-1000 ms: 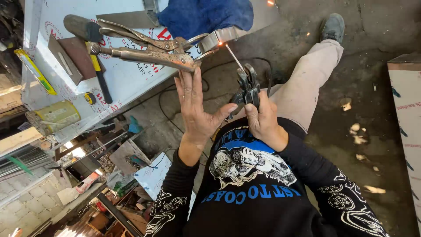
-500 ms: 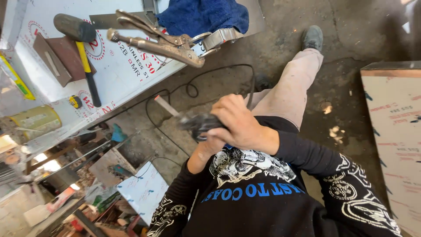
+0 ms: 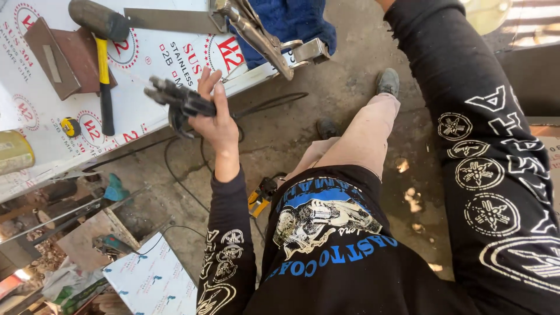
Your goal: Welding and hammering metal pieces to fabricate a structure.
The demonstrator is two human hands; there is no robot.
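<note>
My left hand [image 3: 220, 122] is stretched out over the edge of the white protective-film-covered steel sheet [image 3: 149, 55] and is shut on a black welding electrode holder [image 3: 178, 100]. The holder's cable [image 3: 175, 175] trails down to the floor. Beyond it, long locking pliers [image 3: 259, 32] clamp a small metal piece [image 3: 309, 51] at the sheet's edge. My right arm, in a black printed sleeve [image 3: 484, 146], rises past the top of the view, so my right hand is hidden.
On the sheet lie a yellow-handled mallet [image 3: 102, 41], a brown block [image 3: 55, 58], a yellow tape measure [image 3: 71, 126] and a flat metal strip [image 3: 169, 20]. A blue cloth [image 3: 291, 20] lies behind the pliers. A yellow tool [image 3: 259, 198] and scrap sit on the concrete floor.
The electrode holder went from my right hand at the clamped piece to my left hand, which swung it left over the sheet. My right arm lifted out of view.
</note>
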